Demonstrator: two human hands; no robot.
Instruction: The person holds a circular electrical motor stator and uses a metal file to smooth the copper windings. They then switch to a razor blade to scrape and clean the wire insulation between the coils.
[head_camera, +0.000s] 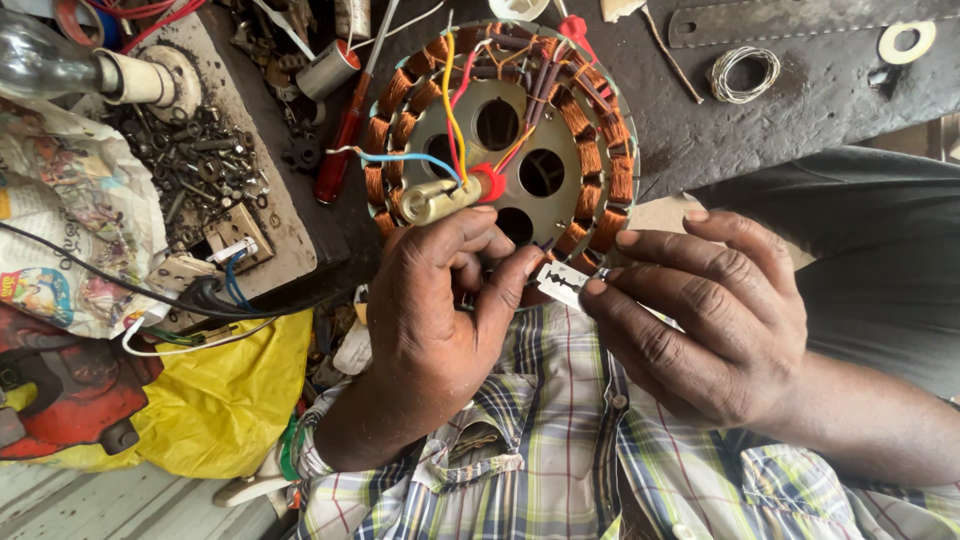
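Head view: my left hand (440, 300) grips the lower edge of the copper-wound stator (500, 140). My right hand (700, 320) pinches a razor blade (562, 282) between thumb and fingers, just beside the windings.

- The fan stator (500, 140) stands at 12 o'clock, ahead of both hands.
- The left hand (440, 300) touches its 6 o'clock edge; the right hand (700, 310) lies at 3 o'clock of the left.
- A razor blade (562, 283) sits between the two hands.
- A screwdriver (350, 120) lies at 9 o'clock of the stator.
- A tray of screws (200, 160) lies farther toward 9 o'clock.
- A wire coil (744, 74) rests on the desk (800, 110) at 2 o'clock.
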